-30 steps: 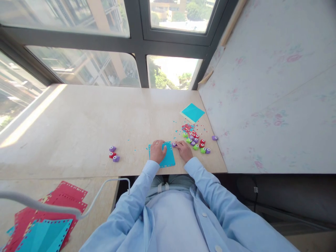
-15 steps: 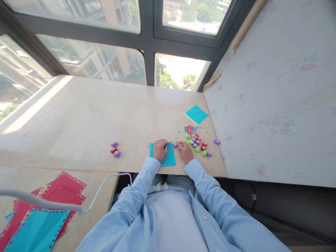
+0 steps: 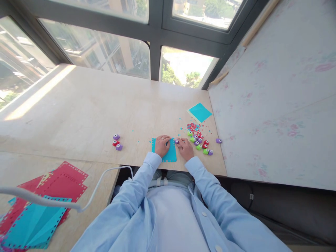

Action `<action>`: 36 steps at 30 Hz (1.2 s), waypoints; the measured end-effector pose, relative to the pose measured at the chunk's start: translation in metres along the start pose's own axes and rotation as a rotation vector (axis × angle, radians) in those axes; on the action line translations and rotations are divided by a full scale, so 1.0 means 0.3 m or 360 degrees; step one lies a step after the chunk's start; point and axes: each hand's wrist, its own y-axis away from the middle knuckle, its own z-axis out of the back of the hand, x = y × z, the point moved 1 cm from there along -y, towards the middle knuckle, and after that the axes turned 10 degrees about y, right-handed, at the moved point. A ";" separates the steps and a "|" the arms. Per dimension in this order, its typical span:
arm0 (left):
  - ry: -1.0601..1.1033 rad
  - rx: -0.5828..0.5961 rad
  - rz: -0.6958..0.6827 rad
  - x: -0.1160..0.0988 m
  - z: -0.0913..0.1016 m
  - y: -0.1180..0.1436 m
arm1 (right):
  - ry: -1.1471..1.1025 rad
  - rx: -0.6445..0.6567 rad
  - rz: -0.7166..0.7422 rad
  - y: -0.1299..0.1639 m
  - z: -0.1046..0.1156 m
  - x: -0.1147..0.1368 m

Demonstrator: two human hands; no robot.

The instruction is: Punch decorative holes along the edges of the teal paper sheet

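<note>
Under the wide window stretches a pale wooden desk [image 3: 91, 115], with a second board set lower at the left. On that lower board lies a stack of red and teal sheets [image 3: 39, 206] with punched borders, and a white cable [image 3: 78, 206] curves over them. Near the desk's front edge, straight before the person, lies a teal paper sheet [image 3: 169, 154] with small holes along its edges. The left hand [image 3: 162, 145] rests flat on this sheet, fingers spread, pressing it down; its grip closes on nothing. The right hand [image 3: 186, 148] sits just beside the sheet's right edge, and its fingertips pinch a small purple punch [image 3: 176, 141] that touches the sheet's upper right corner. Farther right lies a cluster of punches [image 3: 201, 143] in green, red and purple, with one more purple punch [image 3: 218, 140] apart by the wall. Beyond the cluster a square teal pad [image 3: 200, 112] lies near scattered paper confetti [image 3: 193, 126]. Well to the left stand three punches [image 3: 117, 142] close together.
</note>
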 end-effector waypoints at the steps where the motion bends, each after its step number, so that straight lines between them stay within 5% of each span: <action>1: 0.0008 -0.0005 0.0003 0.002 -0.001 0.000 | -0.0030 -0.0002 0.0018 0.002 0.004 0.002; 26: 0.0066 -0.0014 0.0081 -0.008 0.003 0.006 | -0.0283 0.0027 -0.0018 0.106 0.027 0.046; 36: 0.0051 0.0014 0.0040 0.000 -0.002 0.006 | -0.0307 0.0069 -0.0139 0.066 0.027 0.046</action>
